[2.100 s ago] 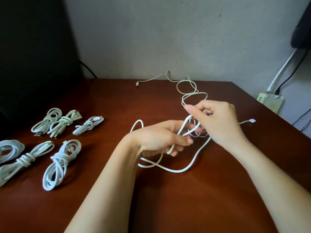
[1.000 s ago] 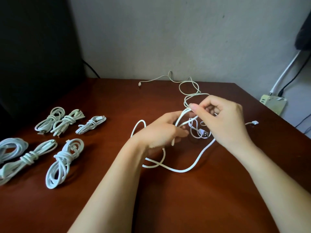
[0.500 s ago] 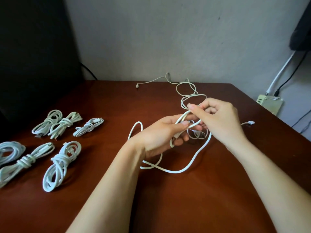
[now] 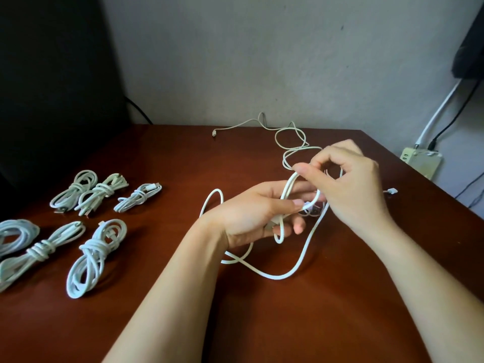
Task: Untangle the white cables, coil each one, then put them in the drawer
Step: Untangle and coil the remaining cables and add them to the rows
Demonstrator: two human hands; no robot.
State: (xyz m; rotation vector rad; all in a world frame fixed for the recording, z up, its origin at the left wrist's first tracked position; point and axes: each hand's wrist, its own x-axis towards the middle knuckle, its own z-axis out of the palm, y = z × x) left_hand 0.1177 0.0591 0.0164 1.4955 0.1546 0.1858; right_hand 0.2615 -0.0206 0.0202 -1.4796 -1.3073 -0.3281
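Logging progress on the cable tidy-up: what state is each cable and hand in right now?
thick white cable: uncoiled, half looped, in both hands
thin cable: uncoiled, loose on the table
six bundles: coiled, tied, on the table
left hand: grips the thick white cable
right hand: pinches its loop

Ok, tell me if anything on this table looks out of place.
Only the loose white cables stand out: they sprawl in crossing loops over the table, one end trailing toward the back edge, while six coiled bundles lie tidy at the left. The left hand and right hand grip the tangle.
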